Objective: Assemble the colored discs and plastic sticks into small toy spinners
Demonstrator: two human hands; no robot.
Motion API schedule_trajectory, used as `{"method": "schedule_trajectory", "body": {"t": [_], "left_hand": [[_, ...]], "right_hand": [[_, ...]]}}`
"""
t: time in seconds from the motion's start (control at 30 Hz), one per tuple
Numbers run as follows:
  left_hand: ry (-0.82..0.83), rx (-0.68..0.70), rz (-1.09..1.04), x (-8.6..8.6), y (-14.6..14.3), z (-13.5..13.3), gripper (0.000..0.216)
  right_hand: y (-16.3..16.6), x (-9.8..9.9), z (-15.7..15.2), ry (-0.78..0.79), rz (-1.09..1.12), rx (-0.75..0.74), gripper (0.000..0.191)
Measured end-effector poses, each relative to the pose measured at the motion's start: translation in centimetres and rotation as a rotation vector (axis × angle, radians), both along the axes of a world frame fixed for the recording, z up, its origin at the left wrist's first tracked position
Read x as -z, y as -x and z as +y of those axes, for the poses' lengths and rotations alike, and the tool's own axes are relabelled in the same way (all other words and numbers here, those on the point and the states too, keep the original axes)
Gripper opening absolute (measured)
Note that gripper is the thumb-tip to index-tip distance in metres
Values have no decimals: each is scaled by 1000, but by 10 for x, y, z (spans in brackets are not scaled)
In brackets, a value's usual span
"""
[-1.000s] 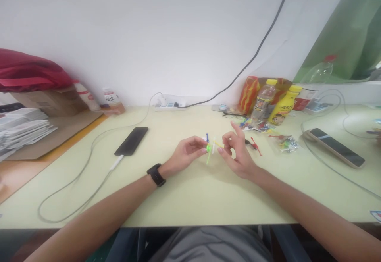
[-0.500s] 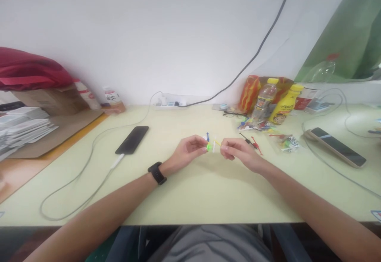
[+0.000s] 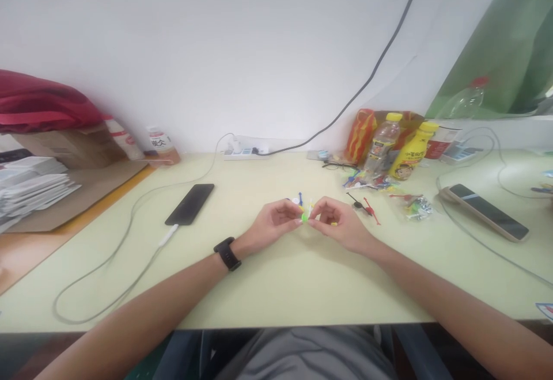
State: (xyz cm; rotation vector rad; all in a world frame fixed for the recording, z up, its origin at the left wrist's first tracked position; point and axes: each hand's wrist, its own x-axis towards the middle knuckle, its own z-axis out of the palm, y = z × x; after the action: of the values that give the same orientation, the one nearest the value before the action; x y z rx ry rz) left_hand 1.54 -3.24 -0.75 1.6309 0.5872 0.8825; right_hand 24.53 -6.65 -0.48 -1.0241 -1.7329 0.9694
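Over the middle of the pale desk (image 3: pixel 302 288), my left hand (image 3: pixel 272 225) pinches a small bundle of thin coloured plastic pieces (image 3: pixel 305 214), green, yellow and blue. My right hand (image 3: pixel 339 223) meets it from the right, fingers closed on the same bundle, with a yellow tip showing under its fingers. A black watch (image 3: pixel 226 253) is on my left wrist. More loose sticks, black and red (image 3: pixel 367 206), lie just right of my right hand.
A black phone (image 3: pixel 190 204) on a white cable lies to the left, another phone (image 3: pixel 487 212) to the right. Bottles (image 3: pixel 410 149) and snack packets stand at the back right, a power strip (image 3: pixel 244 151) by the wall, boxes and papers (image 3: pixel 30 184) at left.
My right hand, whose fingers were spread a second ago, has closed and moved left until it touches the bundle held by my left hand.
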Motion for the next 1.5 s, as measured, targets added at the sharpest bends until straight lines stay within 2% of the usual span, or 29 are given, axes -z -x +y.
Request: {"method": "schedule_trajectory", "body": {"t": [0.17,0.33,0.4,0.43,0.5,0.57,0.6,0.7,0.77,0.87,1.23,1.3,1.37,1.43,1.5], "left_hand": [[-1,-7,8,0,0,0,26],[22,-46,-36,2,1,2,26],[22,-70,-42,3,1,3,27],[20,-79,-39,3,1,3,27],[13,-89,-30,3,1,3,27],[6,-99,-21,3,1,3,28],[3,-103,-19,3,1,3,28],[2,-99,-13,2,1,3,27],[2,-87,-14,1,1,2,27],[1,-68,-22,1,1,2,28],[7,-42,-1,0,1,1,27],[15,-34,-4,0,1,1,28],[27,-31,-10,0,0,1,28],[40,-36,-19,0,0,1,27],[50,-33,-24,0,0,0,26]], "right_hand": [[1,-4,-3,-11,48,1,26],[4,-5,-3,176,216,30,53],[1,-6,-1,264,275,75,49],[-1,-7,-1,325,277,36,38],[-9,-9,0,448,232,-190,18],[-16,-13,1,508,184,-447,35],[-19,-14,0,514,187,-507,40],[-18,-17,-1,504,283,-408,33],[-14,-16,-2,483,309,-327,27],[-8,-14,-2,426,299,-275,28],[-10,-13,0,369,256,-248,28],[-9,-12,-1,283,207,-207,29],[-8,-10,-3,117,125,-115,31],[-6,-6,-6,-60,34,-13,40],[-6,-3,-8,-167,-21,46,49]]}}
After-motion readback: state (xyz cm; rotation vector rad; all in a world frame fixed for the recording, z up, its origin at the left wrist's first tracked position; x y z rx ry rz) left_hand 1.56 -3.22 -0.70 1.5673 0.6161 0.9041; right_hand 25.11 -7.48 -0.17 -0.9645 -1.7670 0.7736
